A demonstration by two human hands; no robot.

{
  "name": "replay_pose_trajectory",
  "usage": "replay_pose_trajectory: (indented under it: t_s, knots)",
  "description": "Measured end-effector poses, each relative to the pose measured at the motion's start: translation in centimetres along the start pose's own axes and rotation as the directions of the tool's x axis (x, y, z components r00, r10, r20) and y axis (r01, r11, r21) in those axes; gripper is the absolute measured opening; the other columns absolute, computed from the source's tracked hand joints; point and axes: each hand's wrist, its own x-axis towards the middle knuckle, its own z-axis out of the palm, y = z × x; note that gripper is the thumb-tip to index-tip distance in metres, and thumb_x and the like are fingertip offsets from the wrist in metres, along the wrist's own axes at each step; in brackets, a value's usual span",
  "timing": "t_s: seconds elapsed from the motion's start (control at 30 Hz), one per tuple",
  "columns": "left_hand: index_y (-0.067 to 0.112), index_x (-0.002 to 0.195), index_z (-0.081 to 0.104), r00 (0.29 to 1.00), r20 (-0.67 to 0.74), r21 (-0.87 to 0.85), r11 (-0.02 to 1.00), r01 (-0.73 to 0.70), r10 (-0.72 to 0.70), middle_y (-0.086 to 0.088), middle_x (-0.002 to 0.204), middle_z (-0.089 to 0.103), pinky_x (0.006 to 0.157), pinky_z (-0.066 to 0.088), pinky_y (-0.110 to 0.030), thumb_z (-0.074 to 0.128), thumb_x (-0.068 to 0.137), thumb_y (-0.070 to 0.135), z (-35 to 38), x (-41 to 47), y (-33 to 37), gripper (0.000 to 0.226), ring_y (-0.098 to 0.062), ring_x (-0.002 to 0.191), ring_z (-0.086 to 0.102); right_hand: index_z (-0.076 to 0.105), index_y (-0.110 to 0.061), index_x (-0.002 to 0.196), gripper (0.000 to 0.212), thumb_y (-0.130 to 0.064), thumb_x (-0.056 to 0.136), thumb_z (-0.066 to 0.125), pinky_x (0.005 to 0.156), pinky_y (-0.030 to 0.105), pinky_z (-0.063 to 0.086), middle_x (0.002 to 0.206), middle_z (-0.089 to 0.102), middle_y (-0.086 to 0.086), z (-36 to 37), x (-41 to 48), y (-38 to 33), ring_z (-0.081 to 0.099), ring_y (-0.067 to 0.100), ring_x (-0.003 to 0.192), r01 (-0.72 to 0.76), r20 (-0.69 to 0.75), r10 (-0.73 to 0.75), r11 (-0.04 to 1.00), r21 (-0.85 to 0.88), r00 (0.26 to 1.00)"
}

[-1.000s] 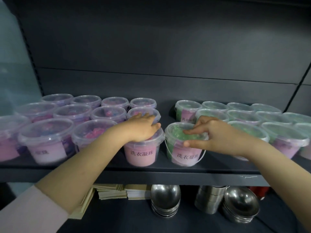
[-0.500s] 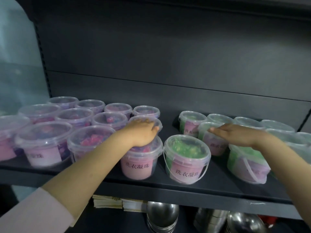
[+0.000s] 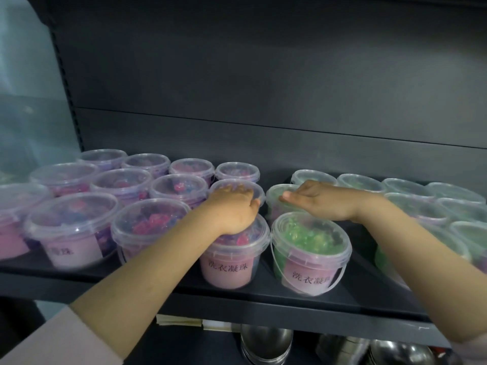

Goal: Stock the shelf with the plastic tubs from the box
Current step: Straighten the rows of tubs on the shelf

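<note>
Clear plastic tubs with lids stand in rows on the dark shelf (image 3: 303, 299): pink and purple ones on the left, green ones on the right. My left hand (image 3: 232, 206) rests on the front pink tub (image 3: 228, 267), its straight fingers reaching onto the lid of the pink tub behind (image 3: 259, 192). My right hand (image 3: 324, 201) lies flat on the lid of a second-row green tub (image 3: 275, 206), fingers pointing left. In front of it stands a green tub with a pink label (image 3: 311, 259). No box is in view.
Steel bowls (image 3: 266, 343) and flat stacked packs (image 3: 179, 320) sit on the shelf below. A glass panel (image 3: 26, 101) closes the left side. The dark back wall rises behind the tubs. A narrow gap separates the pink and green groups.
My right hand left the front green tub, went onto the second-row green tub and slid it left, closer to the pink tubs. My left hand stayed on the pink tubs.
</note>
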Motion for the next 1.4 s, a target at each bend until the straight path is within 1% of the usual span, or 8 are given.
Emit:
replay_pose_trajectory:
  t_s: [0.07, 0.23, 0.3, 0.4, 0.53, 0.77, 1.23, 1.4]
  knots:
    - [0.016, 0.153, 0.016, 1.000, 0.008, -0.003, 1.000, 0.003, -0.003, -0.006, 0.161, 0.007, 0.120, 0.009, -0.043, 0.016, 0.103, 0.040, 0.0, 0.1, -0.1, 0.056, -0.026, 0.148, 0.007, 0.065, -0.026, 0.096, 0.052, -0.063, 0.094, 0.028, 0.095, 0.028, 0.036, 0.096, 0.051, -0.011, 0.0, 0.4, 0.2, 0.049, 0.008, 0.093, -0.007, 0.003, 0.007, 1.000, 0.006, 1.000]
    - [0.017, 0.154, 0.013, 1.000, 0.020, 0.005, 1.000, 0.000, 0.000, -0.005, 0.162, 0.005, 0.120, 0.006, -0.042, 0.014, 0.103, 0.040, -0.1, 0.0, 0.0, 0.056, -0.026, 0.148, 0.005, 0.055, -0.033, 0.132, 0.067, -0.073, 0.084, 0.031, 0.109, 0.031, 0.035, 0.136, 0.054, -0.014, -2.0, 0.7, 1.7, 0.053, 0.012, 0.123, -0.044, -0.042, 0.052, 0.983, 0.178, 0.998]
    - [0.017, 0.154, 0.012, 1.000, 0.025, 0.003, 1.000, 0.001, -0.001, -0.005, 0.162, 0.004, 0.120, 0.006, -0.041, 0.014, 0.103, 0.040, -0.2, 0.0, 0.0, 0.056, -0.025, 0.148, 0.004, 0.052, -0.030, 0.136, 0.068, -0.070, 0.088, 0.027, 0.111, 0.034, 0.032, 0.141, 0.052, -0.004, -2.7, 1.8, 2.9, 0.052, 0.020, 0.126, -0.099, -0.120, 0.109, 0.991, 0.090, 0.987]
    - [0.017, 0.154, 0.013, 1.000, 0.020, 0.003, 1.000, 0.002, -0.002, -0.006, 0.162, 0.005, 0.120, 0.006, -0.041, 0.014, 0.103, 0.040, -0.2, 0.0, 0.0, 0.056, -0.025, 0.148, 0.005, 0.041, -0.022, 0.145, 0.071, -0.064, 0.093, 0.019, 0.117, 0.036, 0.021, 0.154, 0.036, 0.005, -3.0, 3.3, 4.6, 0.033, 0.025, 0.141, -0.225, -0.052, 0.224, 0.974, -0.024, 0.973]
    - [0.017, 0.153, 0.014, 1.000, 0.009, -0.002, 1.000, -0.007, 0.007, -0.006, 0.161, 0.006, 0.120, 0.007, -0.041, 0.015, 0.103, 0.039, 0.0, 0.1, -0.1, 0.055, -0.025, 0.148, 0.006, 0.043, -0.021, 0.144, 0.070, -0.064, 0.095, 0.017, 0.115, 0.038, 0.022, 0.154, 0.033, 0.008, -3.0, 4.7, 5.3, 0.032, 0.028, 0.141, -0.287, -0.036, 0.286, 0.957, -0.035, 0.957]
    - [0.018, 0.154, 0.013, 1.000, 0.014, -0.022, 1.000, -0.008, 0.009, -0.004, 0.162, 0.004, 0.120, 0.006, -0.040, 0.015, 0.103, 0.040, -0.1, -0.2, 0.0, 0.055, -0.024, 0.148, 0.004, 0.049, -0.034, 0.139, 0.067, -0.068, 0.092, 0.014, 0.114, 0.041, 0.027, 0.152, 0.038, 0.004, -1.9, 7.9, 2.4, 0.037, 0.029, 0.138, -0.141, -0.047, 0.136, 0.982, -0.124, 0.990]
    - [0.018, 0.153, 0.016, 1.000, -0.002, -0.060, 0.998, 0.001, -0.001, -0.003, 0.161, 0.007, 0.120, 0.007, -0.037, 0.017, 0.103, 0.040, -0.1, -0.1, -0.2, 0.055, -0.024, 0.148, 0.006, 0.048, -0.031, 0.139, 0.067, -0.068, 0.091, 0.022, 0.114, 0.036, 0.025, 0.152, 0.038, 0.003, -1.6, 8.1, 1.5, 0.038, 0.025, 0.138, -0.040, -0.029, 0.040, 0.999, -0.008, 0.999]
    - [0.018, 0.153, 0.015, 1.000, 0.000, -0.059, 0.998, -0.001, 0.001, -0.003, 0.161, 0.007, 0.120, 0.008, -0.041, 0.018, 0.102, 0.041, 0.1, 0.1, -0.4, 0.056, -0.024, 0.148, 0.005, 0.055, -0.026, 0.134, 0.059, -0.058, 0.097, 0.023, 0.104, 0.027, 0.028, 0.146, 0.046, 0.005, -1.8, 4.4, 1.1, 0.042, 0.023, 0.134, 0.056, -0.143, -0.063, 0.997, -0.051, 0.988]
